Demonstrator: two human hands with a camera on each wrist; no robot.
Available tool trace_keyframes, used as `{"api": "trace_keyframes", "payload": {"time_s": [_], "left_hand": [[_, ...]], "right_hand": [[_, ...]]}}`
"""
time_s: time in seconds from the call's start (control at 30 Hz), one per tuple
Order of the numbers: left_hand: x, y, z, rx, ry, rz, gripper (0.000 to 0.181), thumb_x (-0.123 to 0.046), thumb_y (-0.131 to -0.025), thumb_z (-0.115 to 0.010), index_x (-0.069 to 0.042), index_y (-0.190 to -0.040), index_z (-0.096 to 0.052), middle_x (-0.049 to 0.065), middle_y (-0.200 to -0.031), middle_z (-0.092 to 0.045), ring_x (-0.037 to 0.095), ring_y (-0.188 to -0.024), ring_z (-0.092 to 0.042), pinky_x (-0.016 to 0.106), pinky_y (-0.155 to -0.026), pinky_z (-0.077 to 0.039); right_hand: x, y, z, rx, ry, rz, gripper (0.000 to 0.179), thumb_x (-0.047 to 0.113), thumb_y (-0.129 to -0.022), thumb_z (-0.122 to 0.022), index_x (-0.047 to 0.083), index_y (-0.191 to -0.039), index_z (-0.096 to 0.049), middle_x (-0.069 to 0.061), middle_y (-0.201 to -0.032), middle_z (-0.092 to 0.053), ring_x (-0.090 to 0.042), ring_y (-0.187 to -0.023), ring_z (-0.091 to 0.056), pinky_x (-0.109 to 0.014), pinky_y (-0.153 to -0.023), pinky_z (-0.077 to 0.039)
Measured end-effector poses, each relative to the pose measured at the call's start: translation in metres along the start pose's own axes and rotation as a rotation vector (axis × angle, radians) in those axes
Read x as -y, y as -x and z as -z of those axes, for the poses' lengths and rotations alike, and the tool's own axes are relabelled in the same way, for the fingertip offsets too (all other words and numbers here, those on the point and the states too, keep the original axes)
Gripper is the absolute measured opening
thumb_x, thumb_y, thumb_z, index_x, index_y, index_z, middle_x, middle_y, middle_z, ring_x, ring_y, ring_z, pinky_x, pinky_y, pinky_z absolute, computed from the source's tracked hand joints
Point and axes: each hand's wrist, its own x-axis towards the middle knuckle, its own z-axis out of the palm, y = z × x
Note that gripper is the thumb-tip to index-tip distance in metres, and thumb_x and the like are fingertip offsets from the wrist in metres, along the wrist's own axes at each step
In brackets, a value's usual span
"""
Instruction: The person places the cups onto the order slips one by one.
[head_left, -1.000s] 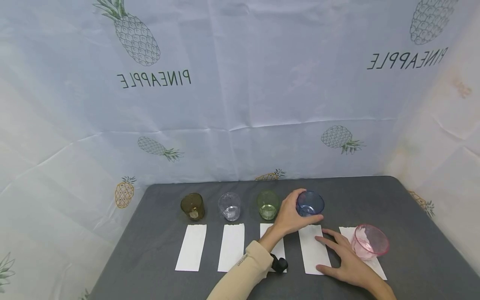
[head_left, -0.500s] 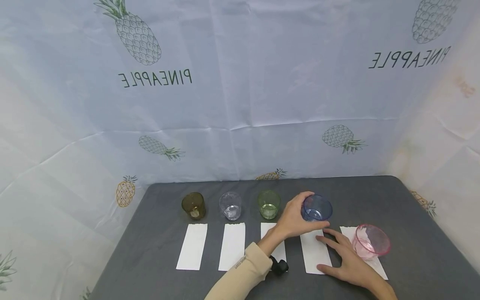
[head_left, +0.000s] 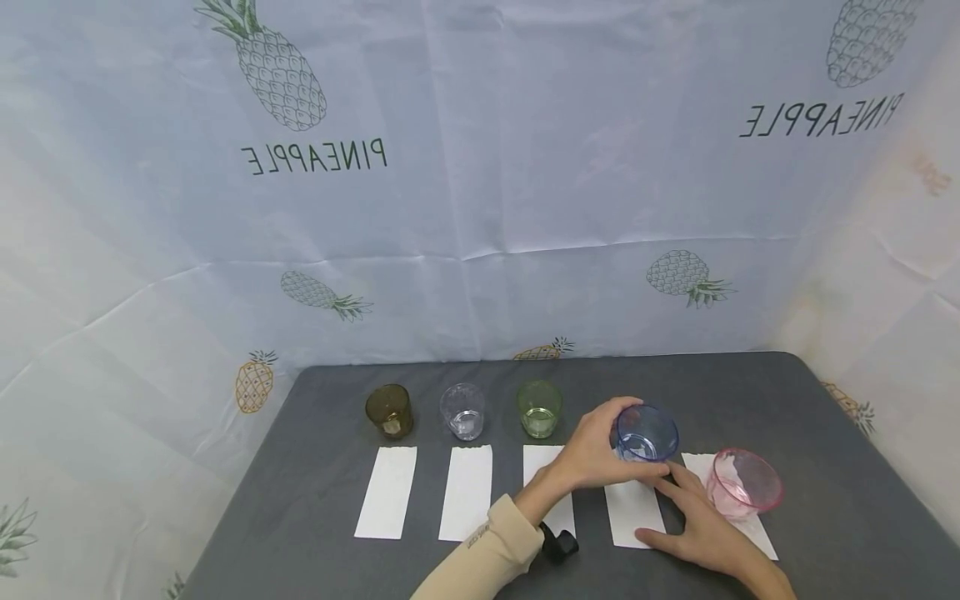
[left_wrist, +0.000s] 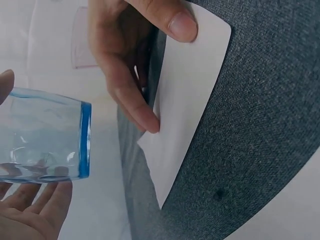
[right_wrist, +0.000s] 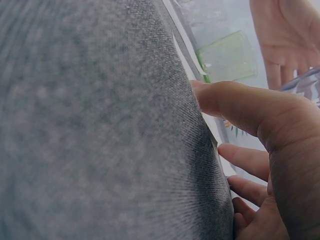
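Note:
A blue-tinted glass is in my left hand, thumb on the near side and fingers on the far side. The left wrist view shows the glass raised off the table. Below it, my right hand has its fingers spread at a white paper strip. Its thumb and fingertips touch the strip in the left wrist view. The left thumb overlaps the right fingertips in the head view. Right of that hand, a pink glass stands on the rightmost paper strip.
Along the back of the grey table stand a brown glass, a clear glass and a green glass. White strips lie in front of them. A pineapple-print curtain hangs behind the table.
My left hand has carried the blue glass rightward and nearer, from the back row to above the strip by the right hand. The right hand has stayed nearly still.

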Motion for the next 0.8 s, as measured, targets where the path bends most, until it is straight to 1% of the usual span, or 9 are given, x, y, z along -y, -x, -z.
{"api": "trace_keyframes", "payload": {"time_s": [0.07, 0.17, 0.23, 0.27, 0.37, 0.5, 0.63, 0.8], "left_hand": [[0.000, 0.002, -0.001, 0.006, -0.012, -0.011, 0.081, -0.036, -0.079, -0.087, -0.020, -0.148, -0.048, -0.001, -0.142, -0.060, 0.006, -0.125, -0.059, 0.018, -0.101, -0.049], [0.000, 0.005, -0.002, 0.021, -0.028, -0.022, 0.081, -0.037, -0.079, -0.087, -0.020, -0.148, -0.048, -0.001, -0.142, -0.060, 0.005, -0.125, -0.059, 0.017, -0.101, -0.048], [0.000, 0.007, -0.003, 0.032, -0.035, -0.028, 0.081, -0.037, -0.079, -0.087, -0.020, -0.148, -0.047, -0.001, -0.142, -0.060, 0.005, -0.125, -0.059, 0.017, -0.102, -0.048], [0.000, 0.008, -0.004, 0.036, -0.042, -0.030, 0.082, -0.037, -0.079, -0.087, -0.020, -0.148, -0.047, -0.002, -0.142, -0.060, 0.004, -0.125, -0.059, 0.017, -0.102, -0.048], [0.001, 0.010, -0.005, 0.042, -0.050, -0.041, 0.082, -0.037, -0.078, -0.088, -0.019, -0.146, -0.048, -0.002, -0.141, -0.061, 0.004, -0.124, -0.059, 0.016, -0.102, -0.048], [0.001, 0.013, -0.007, 0.046, -0.050, -0.046, 0.081, -0.037, -0.077, -0.090, -0.016, -0.144, -0.050, -0.002, -0.137, -0.063, 0.003, -0.121, -0.060, 0.014, -0.100, -0.048], [0.002, 0.016, -0.008, 0.052, -0.047, -0.041, 0.079, -0.036, -0.076, -0.090, -0.015, -0.141, -0.051, -0.001, -0.134, -0.064, 0.002, -0.118, -0.061, 0.012, -0.098, -0.048], [0.003, 0.018, -0.008, 0.058, -0.064, -0.044, 0.078, -0.035, -0.075, -0.091, -0.016, -0.139, -0.050, -0.001, -0.132, -0.065, 0.002, -0.116, -0.062, 0.010, -0.097, -0.047]], "right_hand": [[0.000, 0.000, 0.000, -0.017, -0.022, 0.027, 0.078, 0.036, -0.064, -0.096, 0.003, -0.128, -0.067, -0.014, -0.135, -0.055, 0.004, -0.126, -0.030, -0.001, -0.100, -0.016], [-0.001, 0.000, 0.000, -0.039, -0.029, 0.051, 0.076, 0.036, -0.062, -0.097, 0.005, -0.125, -0.067, -0.005, -0.126, -0.057, 0.012, -0.120, -0.028, 0.001, -0.100, -0.017], [-0.001, 0.000, 0.000, -0.044, -0.038, 0.054, 0.076, 0.035, -0.061, -0.097, 0.007, -0.124, -0.066, -0.001, -0.123, -0.057, 0.015, -0.118, -0.026, 0.002, -0.099, -0.018], [-0.001, 0.000, 0.000, -0.046, -0.042, 0.055, 0.075, 0.035, -0.061, -0.097, 0.007, -0.123, -0.066, -0.001, -0.123, -0.057, 0.017, -0.118, -0.025, 0.002, -0.100, -0.017], [-0.001, -0.001, -0.001, -0.047, -0.073, 0.064, 0.077, 0.032, -0.061, -0.097, 0.004, -0.125, -0.066, -0.009, -0.129, -0.057, 0.018, -0.126, -0.021, 0.004, -0.105, -0.012], [-0.002, -0.001, -0.001, -0.049, -0.090, 0.093, 0.082, 0.030, -0.061, -0.097, 0.002, -0.130, -0.063, -0.018, -0.137, -0.052, 0.019, -0.132, -0.016, 0.005, -0.109, -0.008], [-0.002, -0.001, -0.001, -0.045, -0.090, 0.106, 0.086, 0.029, -0.061, -0.097, 0.002, -0.135, -0.061, -0.021, -0.142, -0.049, 0.020, -0.135, -0.013, 0.005, -0.110, -0.006], [-0.002, -0.001, -0.001, -0.062, -0.067, 0.099, 0.072, 0.031, -0.059, -0.097, 0.006, -0.121, -0.069, -0.016, -0.132, -0.057, 0.018, -0.129, -0.020, 0.005, -0.107, -0.008]]}}
